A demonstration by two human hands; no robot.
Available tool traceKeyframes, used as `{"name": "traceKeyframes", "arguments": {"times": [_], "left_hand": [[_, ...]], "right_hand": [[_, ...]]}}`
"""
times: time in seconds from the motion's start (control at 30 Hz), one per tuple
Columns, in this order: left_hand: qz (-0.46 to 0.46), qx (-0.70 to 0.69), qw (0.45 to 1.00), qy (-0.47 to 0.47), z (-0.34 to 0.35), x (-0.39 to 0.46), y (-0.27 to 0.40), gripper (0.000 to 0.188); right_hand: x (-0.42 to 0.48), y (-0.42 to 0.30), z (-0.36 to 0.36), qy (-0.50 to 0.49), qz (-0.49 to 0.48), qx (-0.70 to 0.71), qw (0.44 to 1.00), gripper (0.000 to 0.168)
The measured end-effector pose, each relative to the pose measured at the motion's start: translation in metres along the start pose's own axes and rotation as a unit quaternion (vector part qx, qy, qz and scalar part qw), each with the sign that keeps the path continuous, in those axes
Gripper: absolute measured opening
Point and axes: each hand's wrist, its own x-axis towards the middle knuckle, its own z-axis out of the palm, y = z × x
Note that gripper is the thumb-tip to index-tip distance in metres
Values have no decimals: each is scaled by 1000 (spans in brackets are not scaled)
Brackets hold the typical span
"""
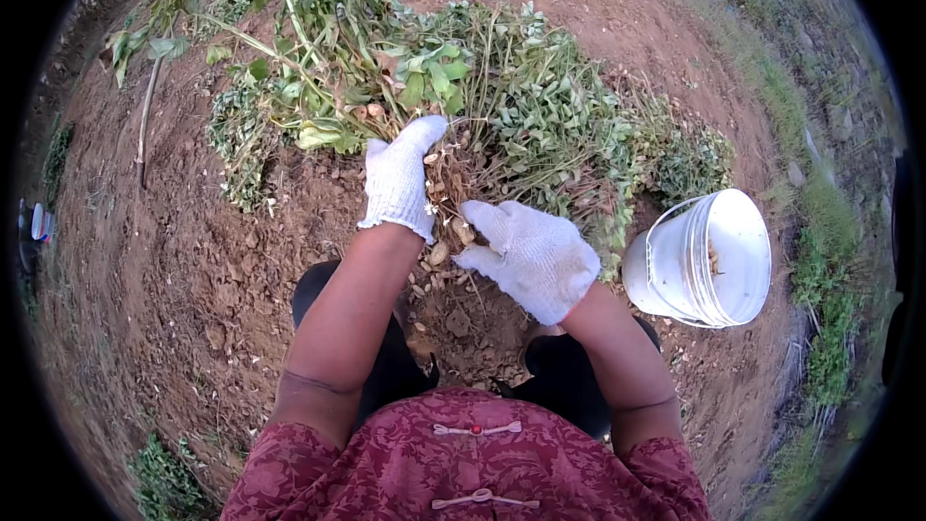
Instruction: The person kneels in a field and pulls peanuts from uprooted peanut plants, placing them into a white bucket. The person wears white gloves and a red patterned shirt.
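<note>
My left hand (399, 184), in a white knitted glove, is closed around the root end of a peanut plant, whose leafy stems (318, 65) spread away up and to the left. Beside that glove hang its brown roots (452, 174), with pale pods among them. My right hand (535, 253), also gloved, reaches in from the right with thumb and fingers apart. A peanut pod (463, 231) lies between their tips; whether they touch it is hard to tell. Several loose peanut pods (438, 255) are just below, over the soil between my legs.
A white plastic bucket (662, 271) tilts on its side at the right, a few pods inside. Cut, wilting peanut plants (550, 108) lie heaped ahead. A wooden stick (150, 101) stands at the left. Grass (825, 289) borders the bare soil on the right.
</note>
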Motion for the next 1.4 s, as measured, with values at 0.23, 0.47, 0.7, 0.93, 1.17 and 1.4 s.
{"name": "traceKeyframes", "arguments": {"times": [0.23, 0.47, 0.7, 0.93, 1.17, 1.4], "left_hand": [[-1, 8, 1000, 22, 1, -3, 5, 60], [11, -23, 999, 37, 2, 0, 1, 53], [-68, -113, 990, -40, -15, 13, -2, 29], [-77, -126, 988, -33, -15, 13, -3, 30], [-49, -90, 994, 35, -7, 7, -9, 32], [-77, -115, 990, 23, -7, 10, -4, 30]], "right_hand": [[-1, 1, -1, -15, 10, -21, 1000, 40], [7, -10, 11, -21, 6, -156, 988, 37], [0, 6, 10, 163, -92, 17, 982, 38], [7, 6, 10, 114, -71, -22, 991, 25], [13, -8, 14, -11, 10, -132, 991, 31], [11, -11, 0, 30, -15, -89, 995, 26]]}}
